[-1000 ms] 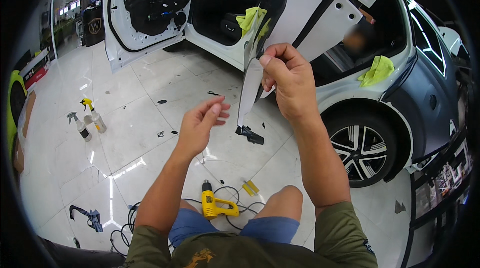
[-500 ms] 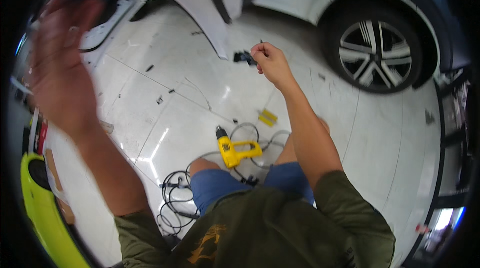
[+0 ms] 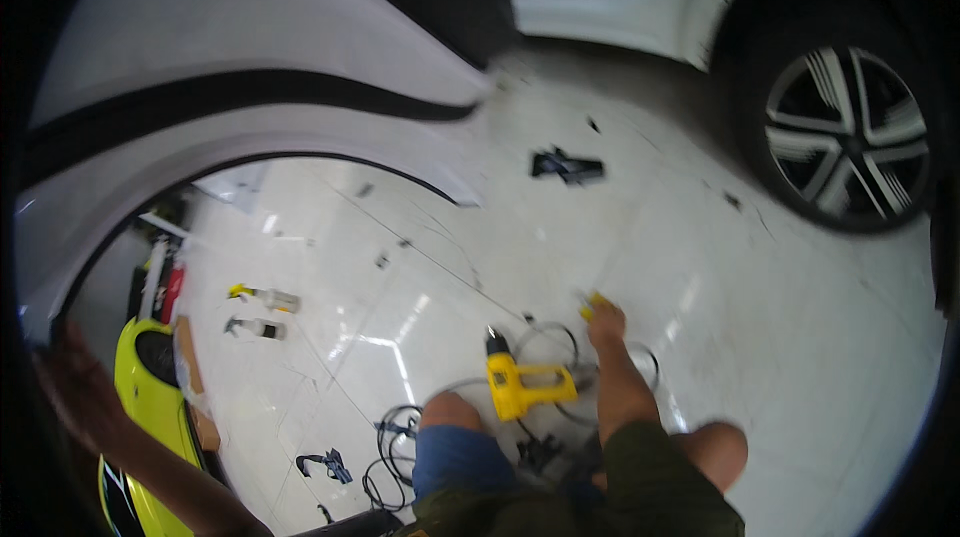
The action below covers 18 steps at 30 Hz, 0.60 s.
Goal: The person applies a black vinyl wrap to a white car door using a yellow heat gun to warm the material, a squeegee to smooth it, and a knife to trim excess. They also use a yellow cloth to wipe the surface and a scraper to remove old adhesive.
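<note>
Close to my knees, my right hand (image 3: 608, 325) is closed on a small flat yellow piece (image 3: 592, 307) that looks like a squeegee, partly covered by the fingers. Just left of it a yellow heat gun (image 3: 520, 389) lies on the floor, nozzle away from me. My left hand (image 3: 85, 392), dim and smeared at the far left, has its fingers stretched up by the lower edge of a pale, curved car body panel (image 3: 240, 32); whether it touches the panel I cannot tell. Farther off, a black bracket-like part (image 3: 567, 167) rests on the floor.
A white car's wheel (image 3: 848, 142) stands at the right. Two spray bottles (image 3: 268, 299) lie at the left, near a lime-green car body part (image 3: 150, 377). Black cable (image 3: 385, 457) coils beside my left knee. Small dark scraps (image 3: 382, 261) dot the pale tiled floor (image 3: 700, 337).
My right hand has let go of the black part, come back toward me and closed on the yellow piece. My left hand has moved lower, and the view has shifted.
</note>
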Each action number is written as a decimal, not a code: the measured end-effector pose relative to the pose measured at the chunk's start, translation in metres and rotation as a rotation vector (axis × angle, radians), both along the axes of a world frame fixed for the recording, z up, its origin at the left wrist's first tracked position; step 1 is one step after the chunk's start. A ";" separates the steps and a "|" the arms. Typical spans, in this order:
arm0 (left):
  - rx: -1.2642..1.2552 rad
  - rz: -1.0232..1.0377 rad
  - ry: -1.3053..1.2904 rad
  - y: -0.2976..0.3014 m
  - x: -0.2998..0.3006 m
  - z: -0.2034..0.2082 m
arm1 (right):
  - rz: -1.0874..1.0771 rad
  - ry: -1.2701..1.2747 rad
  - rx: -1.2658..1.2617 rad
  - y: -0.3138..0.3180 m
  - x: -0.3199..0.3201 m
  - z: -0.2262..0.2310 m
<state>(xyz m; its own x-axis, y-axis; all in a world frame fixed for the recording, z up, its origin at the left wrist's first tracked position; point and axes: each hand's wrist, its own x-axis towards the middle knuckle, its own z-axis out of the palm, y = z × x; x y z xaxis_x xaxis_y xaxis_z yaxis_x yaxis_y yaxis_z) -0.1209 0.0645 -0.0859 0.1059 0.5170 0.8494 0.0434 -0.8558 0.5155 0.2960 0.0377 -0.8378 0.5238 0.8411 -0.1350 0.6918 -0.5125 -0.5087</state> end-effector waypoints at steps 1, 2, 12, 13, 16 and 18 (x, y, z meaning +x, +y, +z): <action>-0.035 0.060 0.016 -0.015 -0.026 -0.008 | -0.028 0.086 -0.103 -0.001 -0.027 0.000; -0.017 -0.007 0.021 -0.007 -0.007 -0.001 | -0.028 -0.189 -0.142 -0.001 -0.018 -0.026; -0.150 -0.474 -0.355 -0.001 0.115 -0.059 | 0.024 0.166 -0.112 0.028 0.006 0.054; -0.224 -0.461 -0.492 -0.001 0.136 -0.068 | -0.197 0.301 0.058 0.035 0.034 0.074; -0.399 -0.703 -0.688 -0.009 0.133 -0.118 | -0.184 0.913 0.464 0.014 0.015 0.279; -0.652 -1.217 -0.826 -0.010 0.153 -0.125 | 0.040 0.800 0.646 -0.013 0.028 0.376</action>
